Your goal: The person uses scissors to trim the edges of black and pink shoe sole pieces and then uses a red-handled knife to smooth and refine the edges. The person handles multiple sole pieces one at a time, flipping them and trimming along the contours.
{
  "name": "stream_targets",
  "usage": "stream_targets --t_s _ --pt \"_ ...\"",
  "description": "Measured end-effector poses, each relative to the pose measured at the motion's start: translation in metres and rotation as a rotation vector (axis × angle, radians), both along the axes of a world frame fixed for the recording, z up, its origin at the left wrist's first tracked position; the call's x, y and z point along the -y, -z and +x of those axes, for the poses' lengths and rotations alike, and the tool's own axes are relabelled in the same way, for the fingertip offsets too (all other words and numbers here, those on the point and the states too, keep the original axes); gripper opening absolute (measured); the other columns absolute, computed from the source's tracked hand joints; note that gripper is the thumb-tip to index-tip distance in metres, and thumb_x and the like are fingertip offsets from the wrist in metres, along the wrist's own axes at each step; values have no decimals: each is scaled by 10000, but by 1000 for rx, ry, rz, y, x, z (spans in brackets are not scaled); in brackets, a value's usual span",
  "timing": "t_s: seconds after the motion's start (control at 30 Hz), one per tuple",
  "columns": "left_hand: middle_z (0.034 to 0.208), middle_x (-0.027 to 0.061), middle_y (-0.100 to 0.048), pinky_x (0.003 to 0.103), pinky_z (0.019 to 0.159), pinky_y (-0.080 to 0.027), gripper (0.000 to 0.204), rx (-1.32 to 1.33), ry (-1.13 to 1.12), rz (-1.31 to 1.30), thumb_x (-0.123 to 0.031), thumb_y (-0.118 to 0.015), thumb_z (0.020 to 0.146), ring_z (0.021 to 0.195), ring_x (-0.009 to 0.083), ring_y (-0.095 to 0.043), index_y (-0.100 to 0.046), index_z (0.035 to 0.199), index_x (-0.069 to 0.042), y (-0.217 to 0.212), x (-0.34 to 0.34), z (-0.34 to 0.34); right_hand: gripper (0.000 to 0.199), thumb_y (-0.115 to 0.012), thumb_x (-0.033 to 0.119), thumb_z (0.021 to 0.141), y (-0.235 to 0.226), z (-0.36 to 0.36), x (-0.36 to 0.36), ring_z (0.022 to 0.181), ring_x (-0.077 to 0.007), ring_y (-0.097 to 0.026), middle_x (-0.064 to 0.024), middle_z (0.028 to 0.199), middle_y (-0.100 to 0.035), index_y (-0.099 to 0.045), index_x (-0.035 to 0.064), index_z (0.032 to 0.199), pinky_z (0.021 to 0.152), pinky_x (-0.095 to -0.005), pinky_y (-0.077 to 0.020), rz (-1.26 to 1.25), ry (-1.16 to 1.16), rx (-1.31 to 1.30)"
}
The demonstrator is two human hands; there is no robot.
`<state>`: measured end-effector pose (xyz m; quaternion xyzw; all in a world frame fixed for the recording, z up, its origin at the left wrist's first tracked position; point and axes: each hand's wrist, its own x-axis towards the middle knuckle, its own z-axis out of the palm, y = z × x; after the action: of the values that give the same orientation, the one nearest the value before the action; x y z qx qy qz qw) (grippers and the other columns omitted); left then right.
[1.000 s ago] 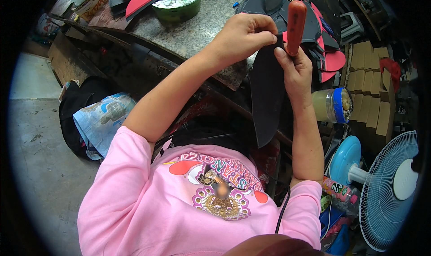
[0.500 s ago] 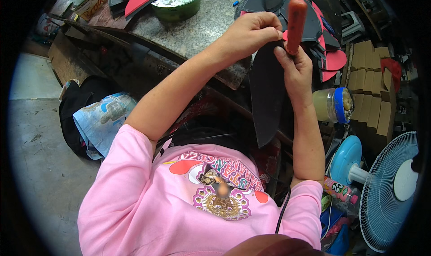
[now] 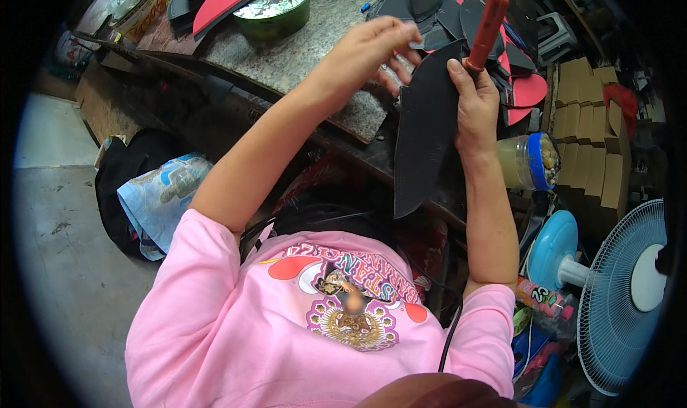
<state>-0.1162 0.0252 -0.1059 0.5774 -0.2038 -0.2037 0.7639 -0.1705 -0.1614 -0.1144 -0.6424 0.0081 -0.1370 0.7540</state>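
We see the workbench (image 3: 254,63) first, its grey speckled top running behind both arms. Next comes the pink shirt (image 3: 286,365) below, then the white-and-blue fan (image 3: 621,301) at the lower right. Above the fan we find stacked cardboard boxes (image 3: 590,136), and left of these, on the bench, a pile of black and pink cut pieces (image 3: 528,90).

The long black sheet (image 3: 429,140) hangs between our two hands, in front of the bench edge, its pointed lower end down. Our right hand (image 3: 478,100) grips it at the right edge, thumb laid over its face. Our left hand (image 3: 379,54) is by the sheet's upper left side, fingers spread and partly curled, gripping nothing we can make out; blur keeps us from telling whether its lower fingertips touch the sheet.

A green tub (image 3: 275,25) sits on the bench. Beside our right wrist is a jar (image 3: 515,161) with a blue rim. The red handle (image 3: 488,29) rises, slightly tilted, from our right hand. Smallest is a blue bit (image 3: 366,7) on the bench top.
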Motion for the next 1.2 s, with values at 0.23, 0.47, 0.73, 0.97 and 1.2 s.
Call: stream_targets --t_s 0.23,0.47,0.73,0.97,1.2 --pt "770 30 -670 211 516 -505 215 116 45 147 -141 -719 899 572 79 -618 -670 1022 29 4 -7 -20 126 -719 159 930 -2 0 -4 716 -2 -480 80 821 -565 -648 77 993 622 -179 -393 60 -22 40" --pt "724 -30 -621 202 524 -452 186 244 33 336 -203 -693 936 583 42 -575 -701 926 -18 -8 -24 -18 138 -766 89 852 -12 -7 3 548 -25 -462 66 709 -558 -669 84 949 497 -191 -338 87 -75 33" --pt "684 106 -583 332 589 -453 242 887 -134 603 -255 -639 964 632 208 -595 -636 950 -14 0 -35 -11 87 -731 97 876 -1 -2 7 565 -25 -449 57 690 -544 -669 52 918 518 -199 -341 -85 -126 65" --pt "689 136 -595 349 604 -468 281 672 -261 649 -312 -652 946 596 236 -568 -653 919 -32 17 -60 14 315 -757 277 858 17 11 5 641 -153 -630 -47 717 -646 -667 99 1102 617 -299 -480 -711 -53 283" --pt "700 124 -603 324 597 -454 293 712 -368 563 -309 -660 944 604 196 -560 -660 938 -16 33 -58 14 344 -750 324 839 21 10 12 656 -270 -674 -82 757 -675 -646 188 1137 617 -384 -526 -1176 163 414"
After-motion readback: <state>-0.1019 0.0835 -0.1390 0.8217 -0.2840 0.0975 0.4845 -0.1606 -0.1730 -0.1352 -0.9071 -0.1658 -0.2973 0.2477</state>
